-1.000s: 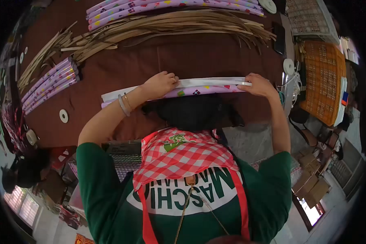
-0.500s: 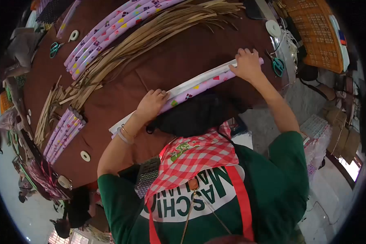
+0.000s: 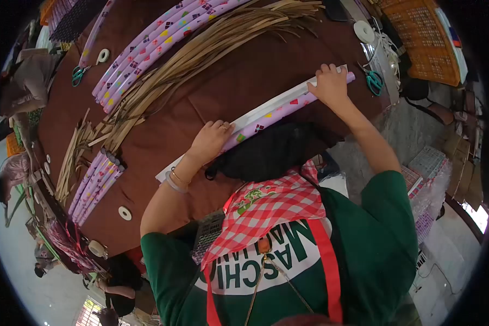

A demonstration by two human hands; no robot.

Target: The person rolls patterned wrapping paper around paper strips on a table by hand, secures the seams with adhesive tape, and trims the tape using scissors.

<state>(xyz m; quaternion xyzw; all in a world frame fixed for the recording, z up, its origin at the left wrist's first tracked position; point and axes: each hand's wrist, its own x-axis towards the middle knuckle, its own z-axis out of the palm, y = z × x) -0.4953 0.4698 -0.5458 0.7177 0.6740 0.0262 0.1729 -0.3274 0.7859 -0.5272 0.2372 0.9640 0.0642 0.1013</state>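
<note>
A brown-clothed counter (image 3: 277,62) occupies the work area; a grey floor (image 3: 386,144) and an orange woven basket (image 3: 421,43) are visible past its right side. A bundle of tan strips (image 3: 201,68) and long purple patterned rolls (image 3: 146,57) rest across the far surface. Near the body, a single purple roll (image 3: 271,117) lies diagonally alongside a white strip (image 3: 277,103). The left hand (image 3: 211,141) and right hand (image 3: 330,87), well apart, each grip the white strip.

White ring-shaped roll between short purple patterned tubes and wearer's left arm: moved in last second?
No. The white ring-shaped roll keeps its place against the short purple patterned tubes; the whole view has turned.
</note>
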